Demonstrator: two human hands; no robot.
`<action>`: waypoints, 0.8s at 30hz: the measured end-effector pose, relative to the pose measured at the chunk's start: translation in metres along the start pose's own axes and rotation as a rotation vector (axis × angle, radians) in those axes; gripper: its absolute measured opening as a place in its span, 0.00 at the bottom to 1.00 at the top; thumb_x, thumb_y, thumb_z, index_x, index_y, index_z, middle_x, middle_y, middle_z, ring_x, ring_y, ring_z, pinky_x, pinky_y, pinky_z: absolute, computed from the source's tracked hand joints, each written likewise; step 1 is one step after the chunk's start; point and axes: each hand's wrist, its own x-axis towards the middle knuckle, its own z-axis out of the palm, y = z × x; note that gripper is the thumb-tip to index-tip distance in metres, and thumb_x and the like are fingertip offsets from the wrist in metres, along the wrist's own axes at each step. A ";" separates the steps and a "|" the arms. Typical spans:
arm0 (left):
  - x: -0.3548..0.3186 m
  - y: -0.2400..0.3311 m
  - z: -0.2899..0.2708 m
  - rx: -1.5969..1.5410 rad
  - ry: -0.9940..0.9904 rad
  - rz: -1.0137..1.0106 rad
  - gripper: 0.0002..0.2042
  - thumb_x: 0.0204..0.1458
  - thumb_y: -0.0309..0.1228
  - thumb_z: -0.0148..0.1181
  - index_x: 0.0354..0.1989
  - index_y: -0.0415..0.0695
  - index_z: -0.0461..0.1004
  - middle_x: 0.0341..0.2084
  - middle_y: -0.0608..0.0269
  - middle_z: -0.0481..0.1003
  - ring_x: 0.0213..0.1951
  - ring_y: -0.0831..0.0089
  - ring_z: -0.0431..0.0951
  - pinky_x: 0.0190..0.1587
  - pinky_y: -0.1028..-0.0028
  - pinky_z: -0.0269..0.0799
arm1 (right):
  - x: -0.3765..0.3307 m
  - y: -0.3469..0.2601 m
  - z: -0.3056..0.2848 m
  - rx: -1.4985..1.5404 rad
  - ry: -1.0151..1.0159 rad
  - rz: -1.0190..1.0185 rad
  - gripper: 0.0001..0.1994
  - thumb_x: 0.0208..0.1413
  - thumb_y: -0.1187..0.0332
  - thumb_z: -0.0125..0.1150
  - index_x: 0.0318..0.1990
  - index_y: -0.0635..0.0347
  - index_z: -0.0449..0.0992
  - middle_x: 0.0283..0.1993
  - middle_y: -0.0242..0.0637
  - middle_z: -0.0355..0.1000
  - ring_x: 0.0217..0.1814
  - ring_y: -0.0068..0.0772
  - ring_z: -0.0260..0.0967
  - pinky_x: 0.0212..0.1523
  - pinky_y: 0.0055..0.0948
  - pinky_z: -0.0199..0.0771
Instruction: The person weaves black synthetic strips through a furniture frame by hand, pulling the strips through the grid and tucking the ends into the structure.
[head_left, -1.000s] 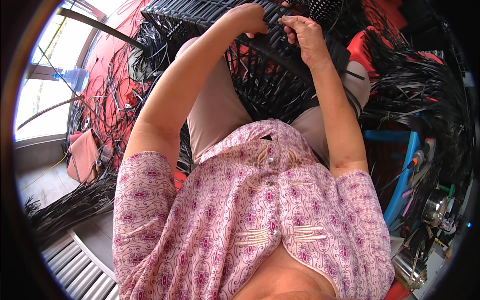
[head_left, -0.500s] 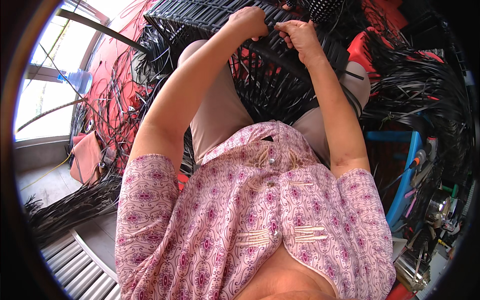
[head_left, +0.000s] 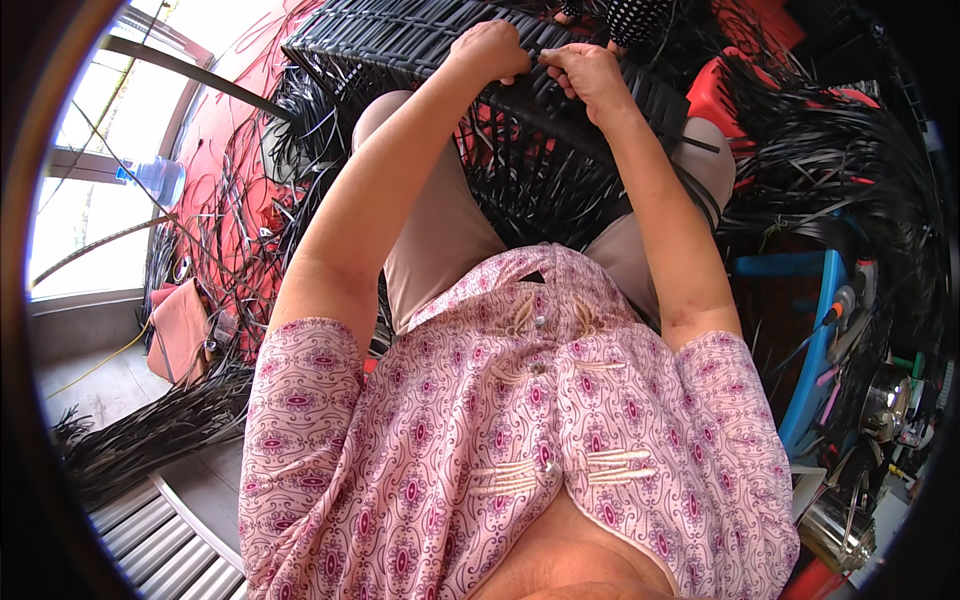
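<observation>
A black woven strip panel point(head_left: 375, 38) lies across the far side of my knees, its weave tight along the top. My left hand point(head_left: 489, 50) is closed at the panel's near edge, fingers curled under; what they grip is hidden. Close on its right, my right hand point(head_left: 588, 80) pinches with thumb and forefinger toward the left hand. A dark strip seems to run between the two, but it blends into the black weave, so I cannot make out its ends. Loose black strips point(head_left: 530, 205) hang below the panel between my legs.
Heaps of black strips point(head_left: 830, 170) lie at the right beside a red plastic stool point(head_left: 708, 97). A blue-framed crate point(head_left: 830, 300) and tools stand at my right. A pink bag point(head_left: 180, 330), water bottle point(head_left: 160, 180) and slatted metal rack point(head_left: 170, 540) are at left. Polka-dot cloth point(head_left: 635, 20) shows beyond.
Both hands stay close together at the panel's edge, with the left slightly lower and the right a little farther left. The view has shifted slightly.
</observation>
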 end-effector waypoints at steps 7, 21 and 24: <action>0.009 -0.001 0.001 -0.044 -0.087 0.012 0.11 0.44 0.37 0.62 0.24 0.41 0.78 0.16 0.63 0.78 0.19 0.74 0.78 0.23 0.72 0.73 | 0.000 -0.002 -0.002 -0.041 -0.012 -0.007 0.07 0.54 0.65 0.65 0.29 0.57 0.79 0.23 0.23 0.71 0.21 0.13 0.63 0.21 0.16 0.61; 0.021 -0.020 -0.003 -0.191 -0.293 0.083 0.09 0.50 0.31 0.58 0.27 0.38 0.79 0.15 0.62 0.76 0.15 0.78 0.71 0.18 0.76 0.64 | 0.024 -0.001 0.002 -0.481 -0.116 -0.004 0.09 0.43 0.67 0.63 0.18 0.61 0.75 0.17 0.28 0.68 0.14 0.18 0.58 0.14 0.22 0.54; 0.017 -0.021 -0.005 -0.278 -0.302 0.024 0.09 0.50 0.32 0.58 0.27 0.39 0.79 0.14 0.63 0.75 0.15 0.78 0.70 0.18 0.76 0.64 | 0.028 0.000 0.006 -0.545 -0.135 -0.002 0.09 0.43 0.67 0.63 0.18 0.61 0.75 0.17 0.28 0.68 0.14 0.19 0.58 0.14 0.23 0.53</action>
